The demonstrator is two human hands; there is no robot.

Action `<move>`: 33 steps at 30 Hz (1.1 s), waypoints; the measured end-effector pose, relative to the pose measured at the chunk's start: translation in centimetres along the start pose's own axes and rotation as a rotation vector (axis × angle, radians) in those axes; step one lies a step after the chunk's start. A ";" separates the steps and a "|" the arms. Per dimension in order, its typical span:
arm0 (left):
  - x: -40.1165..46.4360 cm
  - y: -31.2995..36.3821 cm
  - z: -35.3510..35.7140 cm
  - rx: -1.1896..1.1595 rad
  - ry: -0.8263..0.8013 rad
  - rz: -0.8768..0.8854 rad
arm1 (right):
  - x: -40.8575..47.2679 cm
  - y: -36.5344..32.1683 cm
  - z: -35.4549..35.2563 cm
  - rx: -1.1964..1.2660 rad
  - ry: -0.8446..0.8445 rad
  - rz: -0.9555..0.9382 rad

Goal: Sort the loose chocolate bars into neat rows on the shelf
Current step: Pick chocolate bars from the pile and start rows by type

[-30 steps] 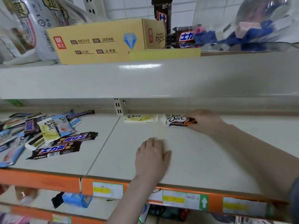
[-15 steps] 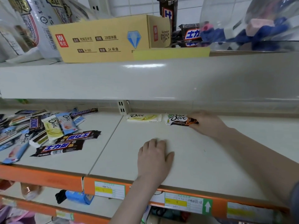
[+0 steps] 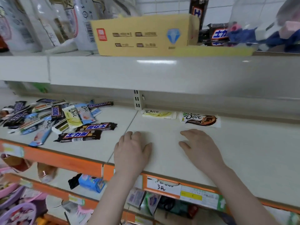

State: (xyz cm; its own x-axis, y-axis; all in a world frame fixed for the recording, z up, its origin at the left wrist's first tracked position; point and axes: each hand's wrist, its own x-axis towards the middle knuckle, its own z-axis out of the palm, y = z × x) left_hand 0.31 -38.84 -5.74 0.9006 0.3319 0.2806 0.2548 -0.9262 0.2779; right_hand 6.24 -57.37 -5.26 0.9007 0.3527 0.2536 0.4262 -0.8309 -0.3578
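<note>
Your left hand (image 3: 132,150) flat and empty on the shelf (image 3: 243,151), right hand (image 3: 198,146) relaxed, holding nothing, two Dove bars (image 3: 159,114) side by side at the back, cardboard box (image 3: 144,35) above, contents hidden

"Dove" on pale yellow wrapped bar (image 3: 159,114) and white-brown wrapped bar (image 3: 200,119); "SNICKERS" on dark brown wrapped bar (image 3: 100,104); "3元" on white shelf-edge price tag (image 3: 162,185).

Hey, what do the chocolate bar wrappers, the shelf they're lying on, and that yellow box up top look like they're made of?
The wrappers look like glossy printed plastic film: they shine and end in flat crimped seals. The shelf seems to be painted metal, smooth cream with a soft sheen and a seam between panels, though laminate is possible. The yellow box looks like matte cardboard, with folded corners and a flap.
</note>
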 end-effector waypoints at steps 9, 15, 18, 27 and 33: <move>2.4 -15.7 -4.3 0.027 0.033 0.076 | 1.3 -13.8 6.5 0.011 0.063 -0.009; 7.0 -23.6 -4.9 0.035 -0.116 0.345 | 3.4 -21.2 9.6 -0.031 0.100 0.031; 9.3 -24.4 -4.1 0.062 -0.241 0.460 | 4.1 -22.8 10.2 -0.053 0.108 0.072; 13.0 -23.3 -2.8 0.227 -0.340 0.585 | 4.7 -22.6 10.7 -0.077 0.101 0.201; 14.1 -22.5 -3.5 0.227 -0.307 0.613 | 4.9 -22.0 11.4 -0.065 0.108 0.252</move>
State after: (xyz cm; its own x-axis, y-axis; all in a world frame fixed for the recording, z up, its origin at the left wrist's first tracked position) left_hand 6.10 -12.65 -4.85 0.9548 -0.2938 0.0445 -0.2914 -0.9551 -0.0538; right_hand 2.28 -32.45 -6.38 0.9618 0.0865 0.2597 0.1806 -0.9135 -0.3645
